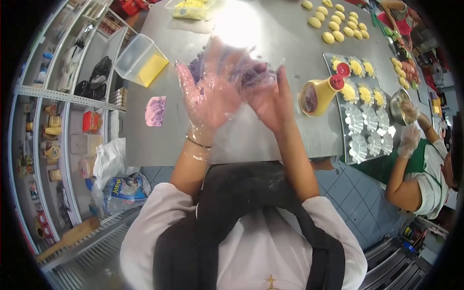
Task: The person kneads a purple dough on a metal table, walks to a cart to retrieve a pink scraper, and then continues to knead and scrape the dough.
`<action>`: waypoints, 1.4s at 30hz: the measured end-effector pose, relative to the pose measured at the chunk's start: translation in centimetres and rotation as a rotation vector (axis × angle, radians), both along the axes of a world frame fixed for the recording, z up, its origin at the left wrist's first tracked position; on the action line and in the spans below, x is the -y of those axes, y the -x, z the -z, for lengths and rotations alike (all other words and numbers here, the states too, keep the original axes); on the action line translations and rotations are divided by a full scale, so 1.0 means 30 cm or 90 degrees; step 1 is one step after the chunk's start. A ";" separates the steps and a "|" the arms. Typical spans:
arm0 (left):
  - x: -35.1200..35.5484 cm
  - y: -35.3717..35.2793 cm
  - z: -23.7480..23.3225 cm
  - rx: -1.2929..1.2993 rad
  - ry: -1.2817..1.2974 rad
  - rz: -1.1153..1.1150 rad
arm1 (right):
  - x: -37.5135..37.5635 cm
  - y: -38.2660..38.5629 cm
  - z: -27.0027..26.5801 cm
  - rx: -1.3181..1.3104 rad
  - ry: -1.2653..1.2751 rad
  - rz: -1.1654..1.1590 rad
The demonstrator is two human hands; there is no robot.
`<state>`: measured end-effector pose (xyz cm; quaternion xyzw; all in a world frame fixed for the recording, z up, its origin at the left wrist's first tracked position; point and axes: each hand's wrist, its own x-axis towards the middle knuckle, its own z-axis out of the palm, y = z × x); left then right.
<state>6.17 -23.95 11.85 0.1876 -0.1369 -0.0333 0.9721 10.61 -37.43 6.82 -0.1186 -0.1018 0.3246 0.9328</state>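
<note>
My left hand (210,101) is raised over the steel table (309,137), palm showing and fingers spread, in a clear plastic glove that reaches past the wrist. Beside it my right hand (271,104) also has its palm showing and its thumb apart. Clear plastic covers its fingers, which are blurred by motion. Purple dough (195,66) shows behind my hands, partly hidden by them. Purple smears mark the plastic by the right fingers. A pink scraper (155,111) with purple residue lies left of my left hand.
A yellow bottle (316,96) with a red cap lies at the right, near a tray (348,137) of fluted tins, several with yellow filling. Clear containers (140,58) stand left. Yellow dough balls (333,24) sit far right. A co-worker's gloved hands hold a metal bowl (398,105).
</note>
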 end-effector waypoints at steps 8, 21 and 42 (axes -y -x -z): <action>0.021 0.006 0.093 -0.114 0.067 0.042 | 0.072 -0.048 0.038 0.065 0.346 0.183; 0.063 0.038 0.107 -0.165 -0.054 -0.002 | 0.017 0.018 0.150 0.023 0.426 0.220; 0.036 0.236 0.008 -0.372 -0.527 -0.200 | -0.044 0.190 0.082 0.283 0.593 0.389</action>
